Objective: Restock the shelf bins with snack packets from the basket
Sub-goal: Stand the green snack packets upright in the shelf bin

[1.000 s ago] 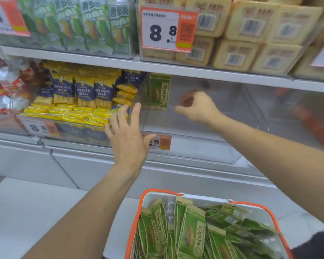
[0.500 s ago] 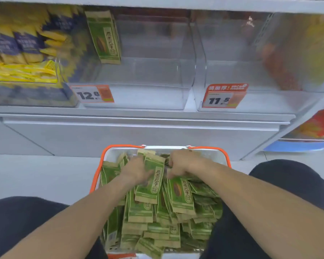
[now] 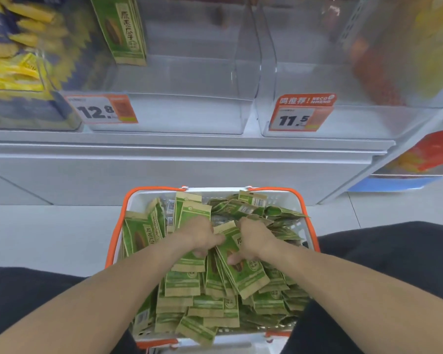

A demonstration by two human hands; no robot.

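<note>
At upper left we see yellow and blue packets (image 3: 13,60), blurred, stacked behind a clear front. Two orange price tags face us, one reading 12.8 (image 3: 101,109) and another reading 11.5 (image 3: 301,113). At right we note a red and yellow package (image 3: 427,154) above a blue edge (image 3: 394,183), and below lies the pale tiled floor (image 3: 49,233).

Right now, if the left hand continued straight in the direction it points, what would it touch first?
The left hand points forward and down into the basket. It already grips green snack packets, so it would probably only press deeper into that pile; the basket's white far wall comes later. Depth is uncertain.
</note>
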